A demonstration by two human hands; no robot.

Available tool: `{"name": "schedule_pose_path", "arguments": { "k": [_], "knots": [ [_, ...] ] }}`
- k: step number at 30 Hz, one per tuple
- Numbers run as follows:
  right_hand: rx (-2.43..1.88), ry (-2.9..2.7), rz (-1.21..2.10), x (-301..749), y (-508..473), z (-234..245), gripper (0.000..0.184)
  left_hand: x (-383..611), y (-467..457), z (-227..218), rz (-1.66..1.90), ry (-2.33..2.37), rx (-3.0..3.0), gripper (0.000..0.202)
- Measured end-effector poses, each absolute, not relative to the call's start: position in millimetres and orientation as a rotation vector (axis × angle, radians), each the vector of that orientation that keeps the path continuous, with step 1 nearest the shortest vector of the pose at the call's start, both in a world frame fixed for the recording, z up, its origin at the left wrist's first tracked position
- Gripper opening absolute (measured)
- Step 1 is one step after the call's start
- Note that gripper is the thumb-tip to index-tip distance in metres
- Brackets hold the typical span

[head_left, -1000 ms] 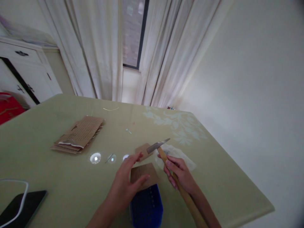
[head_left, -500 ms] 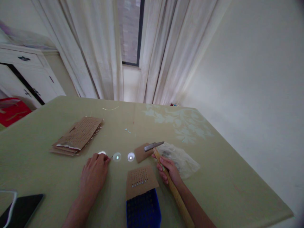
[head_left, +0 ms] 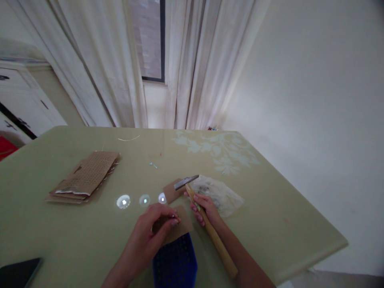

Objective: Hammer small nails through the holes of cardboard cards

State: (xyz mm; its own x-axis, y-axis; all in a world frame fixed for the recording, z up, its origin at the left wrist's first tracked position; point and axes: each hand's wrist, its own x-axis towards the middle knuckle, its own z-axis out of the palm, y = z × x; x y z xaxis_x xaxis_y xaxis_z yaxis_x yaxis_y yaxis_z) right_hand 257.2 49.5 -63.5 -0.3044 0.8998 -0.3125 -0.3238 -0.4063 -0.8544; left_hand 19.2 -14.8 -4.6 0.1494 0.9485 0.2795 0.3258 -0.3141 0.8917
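Observation:
My right hand [head_left: 207,210] is closed around the wooden handle of a hammer [head_left: 213,236], its metal head raised at the far end. My left hand [head_left: 151,230] hovers over a piece of cardboard [head_left: 184,224], thumb and fingertips pinched together. A tiny silvery nail [head_left: 173,216] appears between those fingertips, though it is small and partly covered. The cardboard lies on the far end of a blue plastic basket [head_left: 175,262] with a perforated surface; the left hand hides much of the cardboard's surface.
Behind the hammer head lies a smaller cardboard piece [head_left: 172,192]. A crumpled clear plastic bag [head_left: 223,198] with dark bits inside rests beyond the right hand. Punched cardboard sheets [head_left: 87,176] are stacked at left. A dark tablet-like device [head_left: 19,272] lies front left on the green table [head_left: 270,224].
My left hand has moved right from the bare tabletop to above the cardboard, carrying the nail. The right hand keeps its hold on the hammer. The whole view has shifted slightly.

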Motion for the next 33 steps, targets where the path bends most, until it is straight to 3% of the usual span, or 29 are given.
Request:
{"name": "schedule_pose_path", "arguments": {
  "k": [33],
  "knots": [
    [-1.058, -0.927, 1.808, 256, 46, -54, 0.072, 23, -12, -11, 1.152, 1.193, 1.998, 0.016]
  ]
}}
